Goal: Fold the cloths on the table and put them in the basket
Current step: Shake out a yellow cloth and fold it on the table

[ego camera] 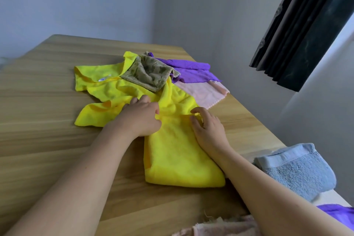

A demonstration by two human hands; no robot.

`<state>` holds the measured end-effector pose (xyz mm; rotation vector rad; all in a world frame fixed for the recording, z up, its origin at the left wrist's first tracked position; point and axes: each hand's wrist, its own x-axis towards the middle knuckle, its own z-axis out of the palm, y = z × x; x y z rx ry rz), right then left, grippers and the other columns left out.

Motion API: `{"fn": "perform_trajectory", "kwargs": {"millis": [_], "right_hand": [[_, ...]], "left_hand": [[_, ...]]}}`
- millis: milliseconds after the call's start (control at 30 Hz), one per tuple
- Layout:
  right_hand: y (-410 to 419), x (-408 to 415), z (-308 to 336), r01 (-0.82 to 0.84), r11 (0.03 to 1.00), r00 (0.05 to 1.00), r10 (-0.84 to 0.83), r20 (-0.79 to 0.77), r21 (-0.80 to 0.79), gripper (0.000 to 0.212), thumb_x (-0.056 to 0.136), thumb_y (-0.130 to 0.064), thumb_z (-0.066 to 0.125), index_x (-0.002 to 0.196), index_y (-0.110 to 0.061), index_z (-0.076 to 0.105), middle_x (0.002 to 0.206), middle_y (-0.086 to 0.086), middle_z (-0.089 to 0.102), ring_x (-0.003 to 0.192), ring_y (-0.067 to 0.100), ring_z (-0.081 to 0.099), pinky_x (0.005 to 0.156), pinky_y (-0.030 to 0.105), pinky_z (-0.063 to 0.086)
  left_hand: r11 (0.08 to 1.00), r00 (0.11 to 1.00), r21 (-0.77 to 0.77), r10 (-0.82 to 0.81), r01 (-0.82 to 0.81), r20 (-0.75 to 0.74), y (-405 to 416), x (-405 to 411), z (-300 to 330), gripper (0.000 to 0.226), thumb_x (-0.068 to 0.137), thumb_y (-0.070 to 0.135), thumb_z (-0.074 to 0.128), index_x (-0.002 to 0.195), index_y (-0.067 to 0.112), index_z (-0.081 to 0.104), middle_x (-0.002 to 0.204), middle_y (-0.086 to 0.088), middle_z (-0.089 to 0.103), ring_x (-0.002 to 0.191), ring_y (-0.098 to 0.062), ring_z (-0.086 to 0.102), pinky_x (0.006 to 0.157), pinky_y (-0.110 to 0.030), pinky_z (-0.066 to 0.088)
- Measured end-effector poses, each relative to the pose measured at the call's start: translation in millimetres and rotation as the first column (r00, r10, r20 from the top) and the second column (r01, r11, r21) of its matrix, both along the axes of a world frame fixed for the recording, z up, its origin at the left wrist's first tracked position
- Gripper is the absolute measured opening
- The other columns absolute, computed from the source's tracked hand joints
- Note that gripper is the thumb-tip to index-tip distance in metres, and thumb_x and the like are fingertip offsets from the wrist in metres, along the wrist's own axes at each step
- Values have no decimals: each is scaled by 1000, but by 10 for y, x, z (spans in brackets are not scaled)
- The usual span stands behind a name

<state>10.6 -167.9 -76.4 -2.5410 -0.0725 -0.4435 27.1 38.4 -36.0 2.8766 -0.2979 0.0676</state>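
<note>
Yellow cloth, partly folded, lies flat on the wooden table, its folded end toward the person. Left hand rests palm down on that cloth's far left part, fingers loosely curled and pressing the fabric; whether the fingertips pinch a fold cannot be told. Right hand sits on the cloth's far right edge, fingers bent, fingertips touching the yellow edge, grip unclear. Beyond the yellow cloth: a second yellow cloth, crumpled, overlapped by an olive-brown cloth. Right of that, a purple cloth partly covers a pink cloth. Right of the yellow cloth, off the table edge, a light blue towel. Dark curtain hangs above that towel.
</note>
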Motion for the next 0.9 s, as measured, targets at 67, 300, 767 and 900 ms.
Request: {"fn": "perform_trajectory", "kwargs": {"millis": [67,300,767,900], "right_hand": [[-9,9,-7,-1,1000,1000,1,7,9,24,97,-44,42,110,-30,56,110,-3,62,100,25,52,86,39,42],[5,-25,65,94,976,995,-87,-42,196,12,89,-25,48,83,-16,54,79,-3,58,79,20,53,68,35,40],[-21,-23,43,114,977,993,-107,-46,182,21,93,-14,42,101,-16,61,103,1,63,99,22,55,79,31,40],[-12,-41,83,67,980,996,-55,-69,188,31,91,-17,39,106,-20,67,112,0,61,106,20,53,81,27,36]], "left_hand": [[1000,999,6,19,-19,-41,-5,-6,7,34,88,41,52,119,27,52,129,-1,39,121,-26,36,98,-39,38],[998,997,-47,31,-34,-70,-63,-10,-24,34,88,35,53,119,22,52,128,-2,40,120,-26,38,98,-40,40],[941,989,-326,126,-93,82,-162,-44,5,11,94,35,49,98,25,45,95,3,55,98,-27,49,94,-44,33],[903,987,-428,89,-22,137,-141,-49,20,11,92,30,56,93,23,47,90,4,55,91,-22,49,89,-41,39]]}}
